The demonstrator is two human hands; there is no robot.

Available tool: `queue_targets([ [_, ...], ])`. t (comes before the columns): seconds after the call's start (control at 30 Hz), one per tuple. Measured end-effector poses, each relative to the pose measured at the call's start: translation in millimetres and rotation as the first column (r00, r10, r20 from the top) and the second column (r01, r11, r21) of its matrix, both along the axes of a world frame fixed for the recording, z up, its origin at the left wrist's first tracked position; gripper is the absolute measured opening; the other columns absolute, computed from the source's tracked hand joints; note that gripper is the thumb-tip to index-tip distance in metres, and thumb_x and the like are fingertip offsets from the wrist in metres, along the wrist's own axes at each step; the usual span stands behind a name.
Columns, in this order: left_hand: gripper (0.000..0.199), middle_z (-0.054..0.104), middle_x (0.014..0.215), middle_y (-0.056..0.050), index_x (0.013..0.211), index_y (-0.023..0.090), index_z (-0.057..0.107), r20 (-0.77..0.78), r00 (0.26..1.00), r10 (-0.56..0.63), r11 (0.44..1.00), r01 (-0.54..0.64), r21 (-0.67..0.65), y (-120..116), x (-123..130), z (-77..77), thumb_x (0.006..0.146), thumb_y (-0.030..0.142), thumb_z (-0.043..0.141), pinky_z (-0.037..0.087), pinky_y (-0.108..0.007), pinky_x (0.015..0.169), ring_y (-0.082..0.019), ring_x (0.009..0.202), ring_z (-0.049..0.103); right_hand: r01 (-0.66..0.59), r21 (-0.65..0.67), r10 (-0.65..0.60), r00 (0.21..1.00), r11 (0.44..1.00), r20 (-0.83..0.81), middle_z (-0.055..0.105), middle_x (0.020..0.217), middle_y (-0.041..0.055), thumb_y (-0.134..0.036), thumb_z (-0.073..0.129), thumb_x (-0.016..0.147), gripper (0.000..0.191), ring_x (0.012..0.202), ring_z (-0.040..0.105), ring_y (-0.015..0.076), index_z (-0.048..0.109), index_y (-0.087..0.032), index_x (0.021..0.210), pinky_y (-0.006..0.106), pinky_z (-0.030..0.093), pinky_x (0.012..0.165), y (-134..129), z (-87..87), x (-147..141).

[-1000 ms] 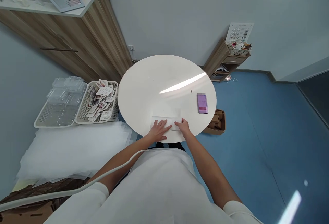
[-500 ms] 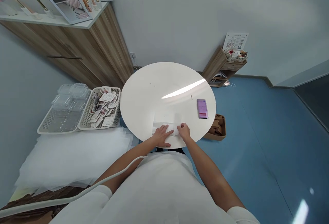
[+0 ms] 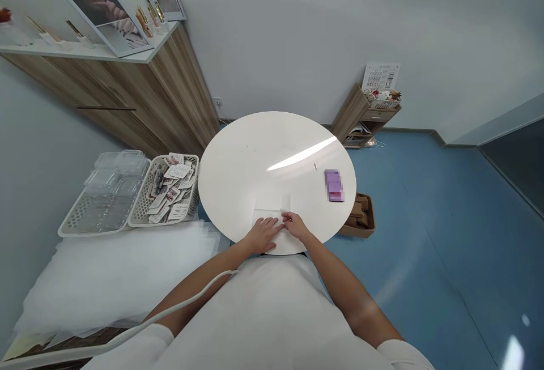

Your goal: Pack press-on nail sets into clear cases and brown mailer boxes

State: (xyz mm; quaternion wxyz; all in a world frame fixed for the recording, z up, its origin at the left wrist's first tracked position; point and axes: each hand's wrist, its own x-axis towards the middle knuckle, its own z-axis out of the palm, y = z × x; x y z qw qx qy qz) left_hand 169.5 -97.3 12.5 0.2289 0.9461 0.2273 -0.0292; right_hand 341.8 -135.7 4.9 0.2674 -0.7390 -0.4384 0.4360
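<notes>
Currently | left hand (image 3: 261, 236): grip spread, atop white sheet (image 3: 266, 212) | right hand (image 3: 295, 226): grip pinched (on the sheet's edge)

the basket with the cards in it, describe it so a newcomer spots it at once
Find the round white table and look just past its left edge. Two white baskets sit side by side there, above the white sheets. The card basket is the one nearer the table, heaped with printed cards; its neighbour holds clear plastic.
</notes>
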Motion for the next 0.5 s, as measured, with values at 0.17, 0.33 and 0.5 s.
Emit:
queue_targets([
  [0.17, 0.067, 0.031, 0.138, -0.012, 0.131, 0.025, 0.032, -0.043, 0.998, -0.037, 0.999, 0.037, 0.012, -1, -5, -4.3, 0.070, 0.032, 0.058, 0.018, -0.046, 0.100, -0.030, 0.125, 0.029, -0.185, 0.030, 0.168, 0.938, 0.982, 0.304, 0.041, 0.126, 0.0116, -0.015, 0.050, 0.073, 0.056, 0.109, 0.047, 0.0209, 0.039, -0.019, 0.127, 0.033, 0.041, 0.088, -4, 5.9, 1],
  [0.33, 0.062, 0.026, 0.141, -0.011, 0.128, 0.025, 0.035, -0.003, 0.987, 0.163, 0.986, -0.163, -0.046, -5, -21, -8.1, 0.071, 0.036, 0.056, 0.019, -0.044, 0.101, -0.028, 0.128, 0.023, -0.411, -0.148, 0.425, 0.745, 0.900, 0.514, 0.026, 0.140, 0.0109, -0.015, 0.045, 0.079, 0.060, 0.114, 0.040, 0.0263, 0.025, -0.022, 0.135, 0.036, 0.040, 0.083, -8, 1.2, -15],
  [0.5, 0.063, 0.034, 0.131, -0.019, 0.128, 0.014, 0.027, -0.095, 0.636, 0.766, 0.605, -0.763, -0.228, -8, -34, -21.9, 0.075, 0.038, 0.050, 0.030, -0.047, 0.094, -0.031, 0.124, 0.030, -0.421, -0.195, 0.450, 0.680, 0.886, 0.579, 0.016, 0.144, 0.0101, -0.015, 0.039, 0.080, 0.062, 0.108, 0.041, 0.0287, 0.016, -0.023, 0.138, 0.038, 0.039, 0.077, -12, -3.6, -24],
])
